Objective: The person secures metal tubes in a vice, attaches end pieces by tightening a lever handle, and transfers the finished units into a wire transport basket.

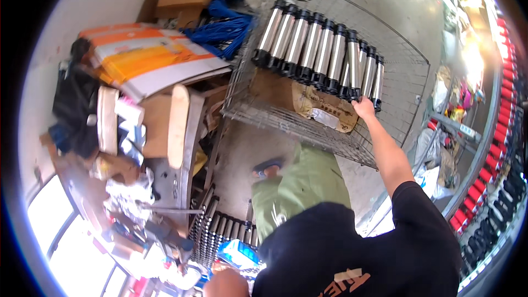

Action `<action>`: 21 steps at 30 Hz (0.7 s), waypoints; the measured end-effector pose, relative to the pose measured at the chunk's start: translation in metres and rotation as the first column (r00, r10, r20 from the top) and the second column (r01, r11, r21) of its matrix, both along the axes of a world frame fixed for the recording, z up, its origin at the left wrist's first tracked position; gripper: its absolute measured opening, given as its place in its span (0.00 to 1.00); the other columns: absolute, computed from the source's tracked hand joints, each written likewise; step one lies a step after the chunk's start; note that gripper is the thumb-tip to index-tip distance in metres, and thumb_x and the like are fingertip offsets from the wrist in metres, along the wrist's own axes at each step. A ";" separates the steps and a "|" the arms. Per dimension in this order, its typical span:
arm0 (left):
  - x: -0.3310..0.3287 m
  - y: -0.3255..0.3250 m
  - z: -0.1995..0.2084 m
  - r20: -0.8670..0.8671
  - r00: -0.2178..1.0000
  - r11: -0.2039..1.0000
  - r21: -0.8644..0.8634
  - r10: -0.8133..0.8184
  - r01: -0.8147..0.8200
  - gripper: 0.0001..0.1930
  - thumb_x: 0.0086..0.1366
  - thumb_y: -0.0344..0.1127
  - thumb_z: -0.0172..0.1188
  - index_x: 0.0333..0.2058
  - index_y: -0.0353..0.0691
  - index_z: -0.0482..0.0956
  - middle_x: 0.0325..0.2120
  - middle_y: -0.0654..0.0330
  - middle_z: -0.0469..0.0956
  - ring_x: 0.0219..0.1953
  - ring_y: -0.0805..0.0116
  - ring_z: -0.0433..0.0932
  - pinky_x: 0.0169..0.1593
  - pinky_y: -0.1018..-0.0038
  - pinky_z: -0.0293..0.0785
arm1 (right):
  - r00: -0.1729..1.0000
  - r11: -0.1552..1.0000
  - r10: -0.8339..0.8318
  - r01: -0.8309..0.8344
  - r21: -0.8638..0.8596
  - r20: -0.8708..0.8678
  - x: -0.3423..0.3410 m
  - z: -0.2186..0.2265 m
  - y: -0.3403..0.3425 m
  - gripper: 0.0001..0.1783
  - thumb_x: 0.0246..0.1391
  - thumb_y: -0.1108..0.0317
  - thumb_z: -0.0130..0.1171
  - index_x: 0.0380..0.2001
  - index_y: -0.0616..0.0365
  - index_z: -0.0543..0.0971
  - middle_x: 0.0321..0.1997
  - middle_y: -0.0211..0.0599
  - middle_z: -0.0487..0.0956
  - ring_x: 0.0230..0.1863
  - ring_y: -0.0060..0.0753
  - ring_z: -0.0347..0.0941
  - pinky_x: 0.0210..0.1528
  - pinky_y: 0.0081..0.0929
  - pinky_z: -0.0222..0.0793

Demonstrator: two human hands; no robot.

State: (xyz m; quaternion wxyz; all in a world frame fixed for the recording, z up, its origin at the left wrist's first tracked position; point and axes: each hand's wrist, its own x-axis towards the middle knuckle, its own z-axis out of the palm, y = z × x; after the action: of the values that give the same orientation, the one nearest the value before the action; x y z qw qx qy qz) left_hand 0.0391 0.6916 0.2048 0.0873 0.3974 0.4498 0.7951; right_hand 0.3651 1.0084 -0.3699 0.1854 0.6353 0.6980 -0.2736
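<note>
The left hand (226, 284), its grip impossible to tell, was well apart from the silver tube (353, 65), which in the wire basket (404, 71) ran lengthwise away from the nearer right hand (363, 108), closed on its near black end.

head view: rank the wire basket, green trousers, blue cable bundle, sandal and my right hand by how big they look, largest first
1. Wire basket
2. Green trousers
3. Blue cable bundle
Smallest: the sandal and your right hand look about alike, so those two stay unranked.
</note>
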 end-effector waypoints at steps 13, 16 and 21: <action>0.093 -0.054 -0.327 0.711 0.032 0.621 -0.634 0.703 0.460 0.13 0.70 0.38 0.57 0.46 0.34 0.77 0.30 0.60 0.76 0.31 0.69 0.75 0.36 0.68 0.74 | 0.748 0.818 -0.575 0.537 -0.209 -0.331 -0.013 -0.110 0.054 0.33 0.58 0.45 0.60 0.56 0.62 0.78 0.42 0.38 0.84 0.43 0.36 0.78 0.49 0.31 0.68; 0.114 -0.083 -0.345 0.731 -0.032 0.644 -0.580 0.682 0.499 0.14 0.70 0.37 0.56 0.47 0.33 0.78 0.32 0.59 0.77 0.32 0.69 0.76 0.37 0.70 0.75 | 0.735 0.794 -0.593 0.467 -0.389 -0.328 -0.034 -0.088 0.039 0.35 0.60 0.48 0.59 0.63 0.61 0.70 0.55 0.38 0.78 0.54 0.36 0.74 0.54 0.37 0.66; 0.124 -0.166 -0.386 0.765 0.205 0.604 -0.617 0.610 0.505 0.13 0.72 0.34 0.55 0.50 0.32 0.78 0.31 0.60 0.79 0.31 0.73 0.77 0.36 0.76 0.75 | 0.997 0.995 -0.013 0.004 -0.104 -0.081 -0.053 -0.079 0.031 0.37 0.56 0.45 0.55 0.59 0.65 0.75 0.58 0.59 0.77 0.62 0.55 0.72 0.64 0.39 0.64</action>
State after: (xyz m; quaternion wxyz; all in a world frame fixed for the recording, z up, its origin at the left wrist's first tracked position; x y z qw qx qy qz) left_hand 0.1634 0.5257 -0.1814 0.4819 -0.3043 0.6005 0.5608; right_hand 0.3123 1.0396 -0.4491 0.1882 0.6160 0.6872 -0.3359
